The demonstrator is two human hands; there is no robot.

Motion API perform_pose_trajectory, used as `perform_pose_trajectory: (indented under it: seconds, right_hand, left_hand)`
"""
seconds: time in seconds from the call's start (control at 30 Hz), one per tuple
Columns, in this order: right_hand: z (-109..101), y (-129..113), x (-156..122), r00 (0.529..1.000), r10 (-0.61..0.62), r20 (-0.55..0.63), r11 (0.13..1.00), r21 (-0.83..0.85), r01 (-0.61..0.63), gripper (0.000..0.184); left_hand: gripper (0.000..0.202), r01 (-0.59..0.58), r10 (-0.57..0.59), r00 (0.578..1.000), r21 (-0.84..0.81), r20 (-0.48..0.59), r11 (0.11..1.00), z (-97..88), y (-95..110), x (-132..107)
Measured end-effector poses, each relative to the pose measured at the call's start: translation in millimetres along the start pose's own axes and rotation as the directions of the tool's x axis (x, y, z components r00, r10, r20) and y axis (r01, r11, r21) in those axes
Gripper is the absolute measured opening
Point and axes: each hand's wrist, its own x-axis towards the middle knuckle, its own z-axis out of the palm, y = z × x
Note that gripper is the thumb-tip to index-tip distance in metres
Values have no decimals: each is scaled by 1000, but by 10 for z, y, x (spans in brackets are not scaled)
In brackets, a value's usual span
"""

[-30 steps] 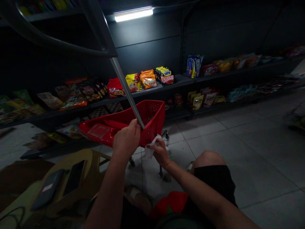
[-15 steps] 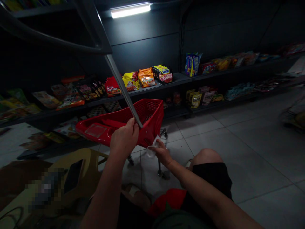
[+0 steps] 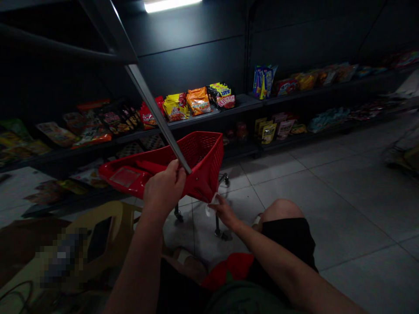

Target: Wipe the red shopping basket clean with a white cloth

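Red cart in left hand; white cloth in right hand, lower down.

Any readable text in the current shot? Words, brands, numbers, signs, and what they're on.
None that I can read with certainty.
Red packets: printing, too blurred.
Yellow packets: printing, too blurred.
Orange packets: pale characters, too small.
Black-and-yellow packets: large characters, too blurred.
Blue packets: printing, too small.
Red cart: pale panel, no lettering discernible.
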Motion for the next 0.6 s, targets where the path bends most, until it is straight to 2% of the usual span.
perform_pose_trajectory:
  seconds: [0.1,0.2,0.27,0.3,0.37,0.4,0.47,0.53,0.6]
  right_hand:
    - [25,-152,67,1000,6,-23,1000,-15,-7,47]
    - [67,-365,210,992,-72,-108,997,17,74,45]
    - [105,-376,204,989,-65,-130,995,67,74,39]
    - [126,-327,156,992,-20,-123,993,116,35,35]
    - [174,-146,-10,976,181,-117,946,293,-140,26]
    - [202,-34,-108,945,306,-116,889,389,-240,21]
    - [262,172,-271,849,513,-129,757,535,-376,16]
    - [323,294,-318,780,606,-158,686,600,-411,28]
    - [386,298,-214,765,622,-167,659,639,-396,40]
  left_hand:
    - [44,7,-7,1000,-1,2,1000,3,7,8]
    - [44,10,-10,1000,-4,0,1000,-6,16,3]
    - [43,11,-11,1000,-5,-2,1000,-14,18,-3]
    - [42,8,-8,1000,-7,-1,1000,-16,17,-5]
    - [42,1,-1,1000,-8,6,1000,-15,11,-9]
    - [42,2,-2,1000,-7,8,1000,-12,8,-10]
    - [42,9,-9,1000,0,7,1000,-2,3,-13]
    - [42,15,-15,1000,5,-4,1000,10,2,-20]
    - [42,9,-9,1000,3,-12,1000,18,2,-32]
